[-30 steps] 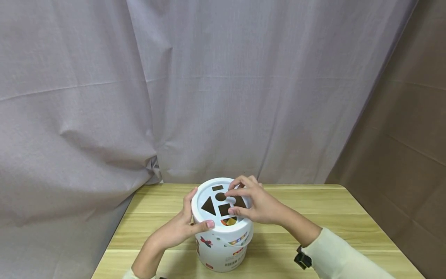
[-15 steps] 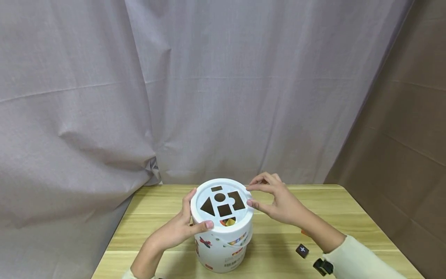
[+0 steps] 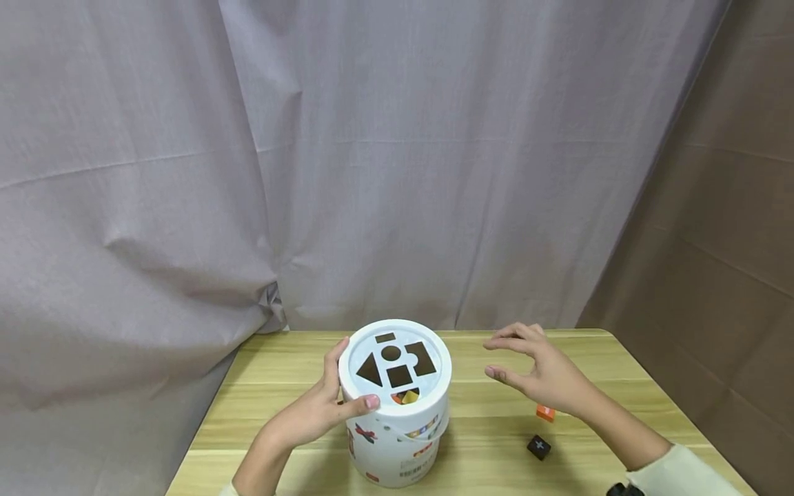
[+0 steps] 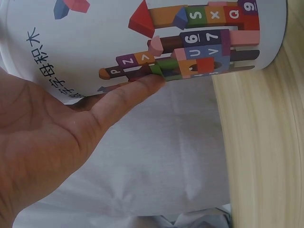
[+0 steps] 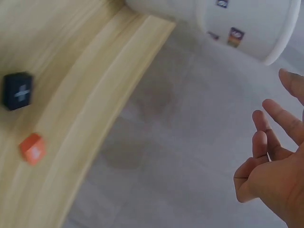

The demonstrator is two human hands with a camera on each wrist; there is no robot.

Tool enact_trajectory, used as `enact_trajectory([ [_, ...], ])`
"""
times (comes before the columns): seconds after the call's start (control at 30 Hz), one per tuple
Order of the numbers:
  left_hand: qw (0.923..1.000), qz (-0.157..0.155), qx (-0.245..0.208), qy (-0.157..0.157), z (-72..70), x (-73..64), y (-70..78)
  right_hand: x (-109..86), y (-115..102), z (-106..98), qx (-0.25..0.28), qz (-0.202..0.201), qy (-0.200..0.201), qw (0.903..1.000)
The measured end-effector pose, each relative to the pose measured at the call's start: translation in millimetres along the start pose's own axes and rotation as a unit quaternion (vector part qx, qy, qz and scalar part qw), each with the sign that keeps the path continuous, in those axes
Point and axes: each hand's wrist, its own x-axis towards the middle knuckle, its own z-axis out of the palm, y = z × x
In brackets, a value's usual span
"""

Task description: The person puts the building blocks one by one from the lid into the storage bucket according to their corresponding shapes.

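Note:
A white bucket (image 3: 391,448) stands upright on the wooden table, its lid (image 3: 356,344) pierced by triangle, round, square and other cut-outs. Orange and yellow pieces show through the front cut-out. My left hand (image 3: 310,410) rests against the bucket's left side, thumb over the lid's rim. In the left wrist view, a nearly straight finger (image 4: 126,97) lies along the printed wall, palm apart from it. To the right of the bucket, my right hand (image 3: 548,372) hovers above the table with thumb and fingers spread apart, holding nothing.
Under the right forearm lie an orange block (image 3: 545,412) and a black block (image 3: 538,447) with a plus sign. The bucket's white handle (image 3: 442,427) hangs down its front right. A grey curtain (image 3: 397,172) hangs behind the table (image 3: 484,468).
My right hand has moved from over the lid rightward, out past the bucket. The black and orange blocks have come into sight beneath the arm. My left hand stays on the bucket.

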Motion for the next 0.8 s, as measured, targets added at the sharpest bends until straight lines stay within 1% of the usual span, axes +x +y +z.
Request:
enact_trajectory([
  [0.13,1.0,0.0,0.005,0.0,-0.1,-0.7,-0.9,-15.7,14,-1,-0.017,0.016,-0.004,0.9997],
  [0.37,1.0,0.006,0.002,-0.003,-1.3,-1.0,-0.8,-41.9,36,4,-0.042,0.019,0.0,0.9989],
  [0.57,1.0,0.009,0.002,-0.003,-2.6,-0.6,-1.2,-63.5,50,8,-0.064,0.039,-0.02,0.9969],
  [0.73,1.0,0.008,0.003,-0.003,-3.1,-0.2,-1.5,-77.5,60,9,-0.057,0.058,-0.038,0.996],
  [0.8,1.0,0.006,0.005,-0.003,-3.2,-0.6,-1.7,-82.0,64,10,-0.053,0.074,-0.048,0.9946],
])
